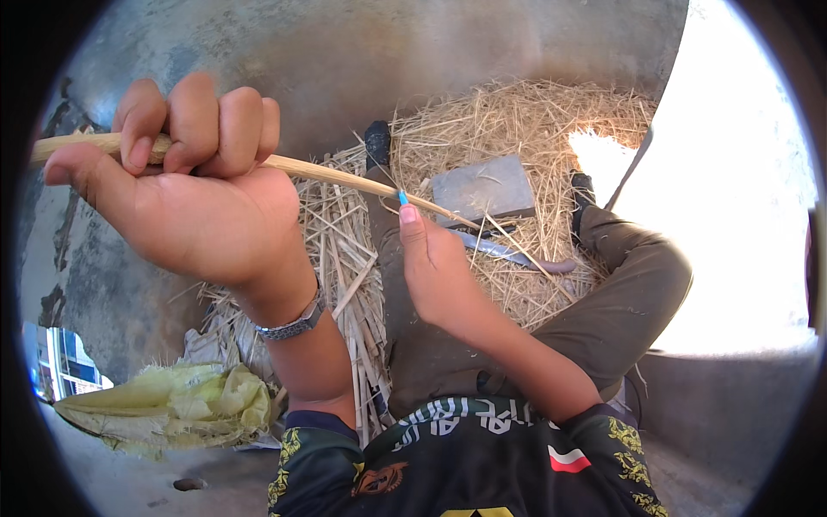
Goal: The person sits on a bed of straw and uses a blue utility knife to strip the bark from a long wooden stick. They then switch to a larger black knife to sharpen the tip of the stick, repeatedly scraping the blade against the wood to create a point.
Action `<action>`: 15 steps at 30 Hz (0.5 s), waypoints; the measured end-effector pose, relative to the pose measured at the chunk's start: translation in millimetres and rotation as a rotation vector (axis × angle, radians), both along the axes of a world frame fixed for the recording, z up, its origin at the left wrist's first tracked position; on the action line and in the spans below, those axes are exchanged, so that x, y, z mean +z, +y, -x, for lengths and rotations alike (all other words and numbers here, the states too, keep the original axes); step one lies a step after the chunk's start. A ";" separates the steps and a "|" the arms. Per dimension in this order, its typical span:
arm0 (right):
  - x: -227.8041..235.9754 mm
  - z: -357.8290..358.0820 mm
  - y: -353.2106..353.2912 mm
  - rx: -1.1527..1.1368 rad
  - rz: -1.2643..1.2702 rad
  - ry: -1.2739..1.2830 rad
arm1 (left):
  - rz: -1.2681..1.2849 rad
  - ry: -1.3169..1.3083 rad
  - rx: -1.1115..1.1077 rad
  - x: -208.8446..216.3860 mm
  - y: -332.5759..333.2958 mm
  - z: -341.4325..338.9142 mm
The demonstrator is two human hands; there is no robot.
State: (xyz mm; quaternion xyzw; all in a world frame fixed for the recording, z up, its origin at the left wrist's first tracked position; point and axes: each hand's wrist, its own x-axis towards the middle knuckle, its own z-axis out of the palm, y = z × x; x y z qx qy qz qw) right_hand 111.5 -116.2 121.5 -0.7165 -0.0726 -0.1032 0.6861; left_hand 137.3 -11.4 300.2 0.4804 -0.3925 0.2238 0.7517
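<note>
A long, pale, slightly bent bamboo strip (336,176) slants across the view, from the far left down toward the middle. Around its left part the fingers of my left hand (202,185) are closed, thumb along the near side. My right hand (435,263) is closed in a pinch at the strip, farther along to the right. A small blue object (402,197) shows at my right thumb tip, against the strip; its kind cannot be made out. The rest of my right fingers are hidden behind the thumb and palm.
A grey block (484,189) lies on straw-like shavings (534,121) between my legs. Near it rests a bladed tool (500,250) with a brownish handle. Split strips (345,258) are piled left of my leg, beside a yellowish sack (177,401). A grey wall (362,52) stands ahead.
</note>
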 end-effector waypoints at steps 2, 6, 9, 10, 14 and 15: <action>22.7 9.9 7.1 0.067 -0.016 -0.011 | 0.008 -0.003 0.032 -0.7 8.3 -2.6; 21.5 7.7 10.6 0.051 -0.033 0.005 | 0.042 -0.013 0.053 2.5 -3.8 -15.3; 2.7 -10.9 14.3 -0.017 0.018 0.065 | 0.054 -0.040 0.196 -0.8 -3.0 -30.1; 8.8 -15.1 23.2 -0.010 -0.012 0.065 | 0.064 -0.020 0.261 3.2 -1.3 -32.7; 50.7 -11.8 28.9 0.004 0.034 0.001 | 0.066 0.049 0.343 12.9 -8.6 -49.2; 53.5 -9.6 28.2 0.031 0.003 -0.013 | 0.051 0.072 0.326 13.1 -11.7 -51.4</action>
